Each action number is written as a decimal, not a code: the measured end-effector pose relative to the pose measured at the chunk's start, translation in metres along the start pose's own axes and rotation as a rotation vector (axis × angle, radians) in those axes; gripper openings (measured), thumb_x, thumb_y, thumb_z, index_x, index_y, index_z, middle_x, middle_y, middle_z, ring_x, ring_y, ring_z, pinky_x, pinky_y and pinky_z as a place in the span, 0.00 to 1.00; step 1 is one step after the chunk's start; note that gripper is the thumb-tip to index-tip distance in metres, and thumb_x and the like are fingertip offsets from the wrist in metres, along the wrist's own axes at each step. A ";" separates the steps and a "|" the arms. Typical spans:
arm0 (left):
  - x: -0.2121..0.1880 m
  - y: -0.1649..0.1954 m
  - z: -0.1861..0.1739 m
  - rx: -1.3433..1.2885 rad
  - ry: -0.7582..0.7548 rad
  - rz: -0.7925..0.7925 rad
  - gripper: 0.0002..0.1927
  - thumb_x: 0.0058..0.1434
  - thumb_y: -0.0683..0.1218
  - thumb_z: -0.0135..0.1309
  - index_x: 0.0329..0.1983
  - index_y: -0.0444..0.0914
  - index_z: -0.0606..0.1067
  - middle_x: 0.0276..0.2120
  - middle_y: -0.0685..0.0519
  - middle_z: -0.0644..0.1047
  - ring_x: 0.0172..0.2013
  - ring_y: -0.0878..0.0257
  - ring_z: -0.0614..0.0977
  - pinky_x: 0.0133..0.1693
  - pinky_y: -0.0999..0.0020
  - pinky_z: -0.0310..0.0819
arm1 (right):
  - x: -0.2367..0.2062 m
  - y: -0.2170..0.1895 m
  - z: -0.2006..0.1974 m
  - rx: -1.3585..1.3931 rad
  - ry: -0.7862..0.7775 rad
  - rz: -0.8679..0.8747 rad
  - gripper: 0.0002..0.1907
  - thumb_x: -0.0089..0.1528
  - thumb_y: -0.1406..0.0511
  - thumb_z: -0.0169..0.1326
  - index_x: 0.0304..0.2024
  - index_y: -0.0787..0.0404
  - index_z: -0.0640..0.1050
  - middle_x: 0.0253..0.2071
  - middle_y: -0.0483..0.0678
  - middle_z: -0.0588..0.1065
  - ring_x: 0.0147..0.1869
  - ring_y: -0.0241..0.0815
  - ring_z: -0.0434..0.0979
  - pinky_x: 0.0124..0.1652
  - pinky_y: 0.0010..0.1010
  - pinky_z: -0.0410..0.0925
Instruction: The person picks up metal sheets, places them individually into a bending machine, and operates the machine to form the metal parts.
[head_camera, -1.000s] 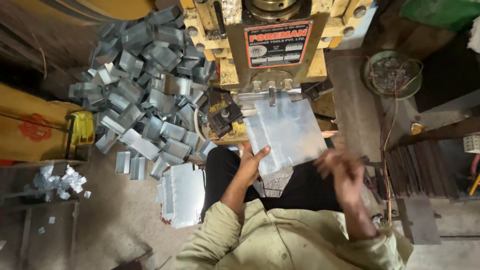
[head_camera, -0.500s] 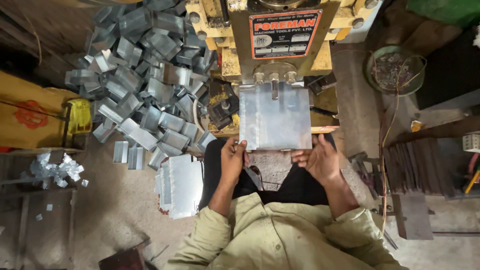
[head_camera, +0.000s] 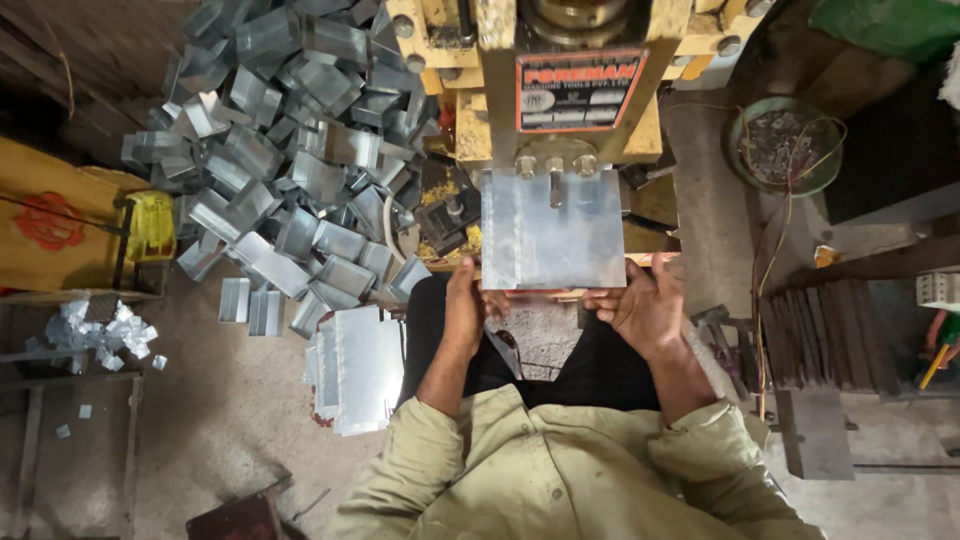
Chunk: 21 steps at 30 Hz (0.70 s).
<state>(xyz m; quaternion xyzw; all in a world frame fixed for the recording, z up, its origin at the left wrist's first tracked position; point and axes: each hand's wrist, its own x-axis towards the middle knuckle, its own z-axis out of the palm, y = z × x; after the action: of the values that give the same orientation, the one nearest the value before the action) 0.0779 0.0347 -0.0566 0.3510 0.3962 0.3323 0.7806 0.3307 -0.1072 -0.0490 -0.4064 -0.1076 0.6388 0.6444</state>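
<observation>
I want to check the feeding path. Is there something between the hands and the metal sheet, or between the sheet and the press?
Nothing visible. The left hand and right hand hold the near edge of the flat metal sheet directly. Its far edge already lies under the yellow press, at the bolts.

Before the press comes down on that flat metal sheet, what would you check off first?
1. Flat grey metal sheet pushed in under the yellow press: ok, its far edge sits beneath the head.
2. Left hand gripping the sheet's near edge: ok.
3. Right hand at the near edge: ok.
4. Fingers away from the tool: seemingly ok, both hands sit at the near edge.
5. Sheet square to its stop: cannot tell.
6. Stack of flat sheets close at the left: ok.
</observation>
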 end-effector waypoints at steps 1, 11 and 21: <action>0.002 -0.003 -0.005 -0.012 -0.009 -0.027 0.31 0.74 0.65 0.31 0.46 0.35 0.72 0.21 0.47 0.76 0.18 0.61 0.78 0.20 0.70 0.69 | -0.001 -0.001 0.000 -0.006 -0.012 -0.013 0.45 0.66 0.33 0.29 0.63 0.64 0.66 0.41 0.59 0.78 0.39 0.50 0.79 0.38 0.34 0.72; 0.006 -0.016 -0.014 0.015 -0.332 0.053 0.46 0.68 0.77 0.23 0.52 0.33 0.71 0.41 0.44 0.81 0.30 0.61 0.81 0.30 0.69 0.75 | 0.067 -0.027 -0.007 0.039 -0.124 -0.205 0.29 0.81 0.44 0.46 0.55 0.64 0.72 0.42 0.50 0.76 0.33 0.42 0.71 0.26 0.30 0.61; -0.021 0.003 0.023 0.179 -0.350 -0.033 0.31 0.70 0.57 0.45 0.70 0.39 0.57 0.38 0.45 0.78 0.28 0.59 0.83 0.28 0.67 0.81 | 0.000 0.018 0.037 -0.134 -0.013 -0.147 0.17 0.67 0.62 0.53 0.56 0.64 0.72 0.40 0.55 0.80 0.36 0.48 0.82 0.32 0.37 0.72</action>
<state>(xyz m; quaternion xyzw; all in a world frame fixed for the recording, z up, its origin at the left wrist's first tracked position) 0.0872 0.0134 -0.0359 0.4648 0.2881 0.2167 0.8087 0.2931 -0.0951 -0.0369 -0.4356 -0.1838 0.5836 0.6603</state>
